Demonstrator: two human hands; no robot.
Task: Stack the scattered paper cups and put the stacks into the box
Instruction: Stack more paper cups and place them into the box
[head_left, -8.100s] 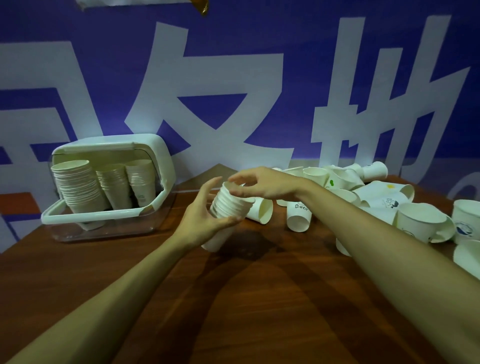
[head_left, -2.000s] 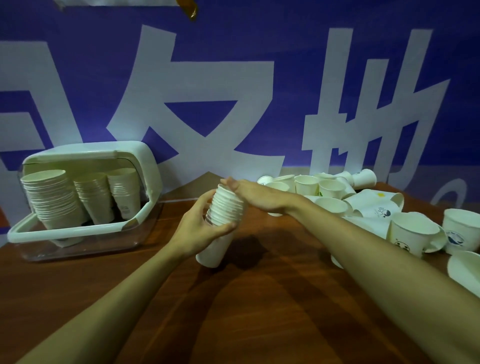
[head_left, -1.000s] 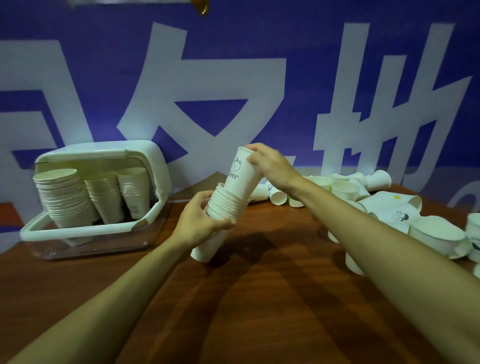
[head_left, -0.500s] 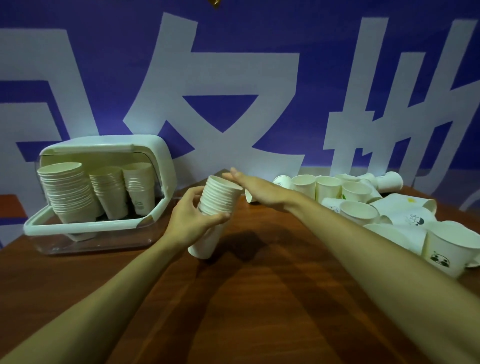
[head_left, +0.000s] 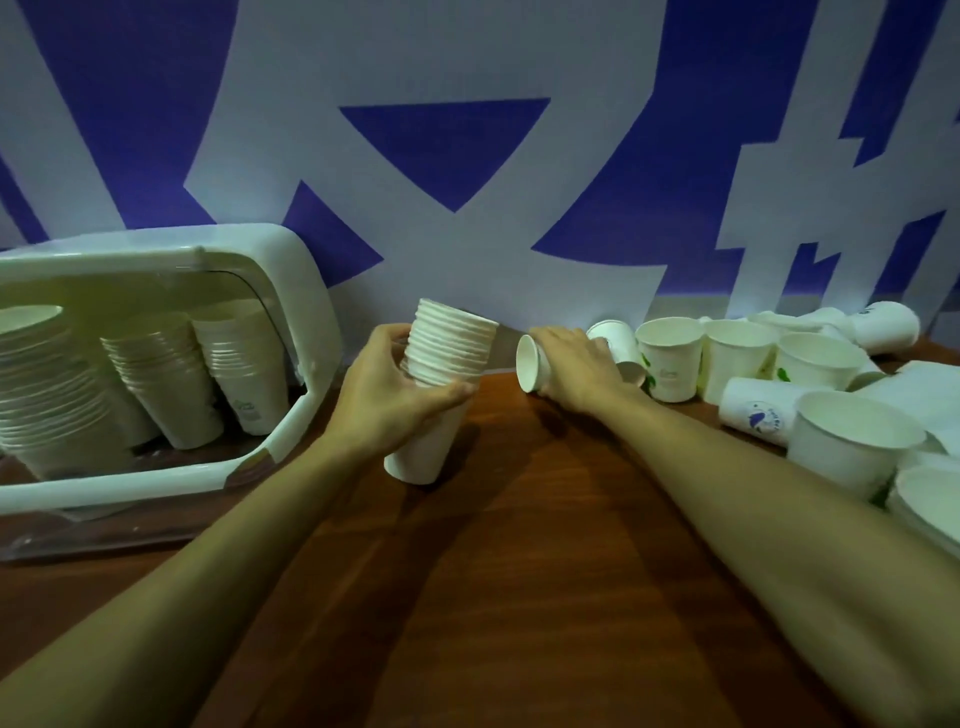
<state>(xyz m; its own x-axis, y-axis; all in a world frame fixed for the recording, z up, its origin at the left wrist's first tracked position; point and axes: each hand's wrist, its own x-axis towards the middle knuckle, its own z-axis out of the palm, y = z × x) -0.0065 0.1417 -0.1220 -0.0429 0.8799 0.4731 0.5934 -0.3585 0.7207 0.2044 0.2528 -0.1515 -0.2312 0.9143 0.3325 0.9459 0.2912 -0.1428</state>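
Note:
My left hand grips a tall stack of white paper cups, tilted a little, its bottom near the wooden table. My right hand lies over a single white cup on its side, mouth facing left, fingers wrapped around it. To the right, several loose white cups stand or lie in a heap. At the left the clear box with a white rim leans back and holds three stacks of cups.
A blue and white banner wall rises just behind the table. More loose cups crowd the right edge. Bare wood stretches between my forearms and toward me.
My right hand left the top of the stack and moved right to a lying cup, closing on it. The stack in my left hand stayed about where it was.

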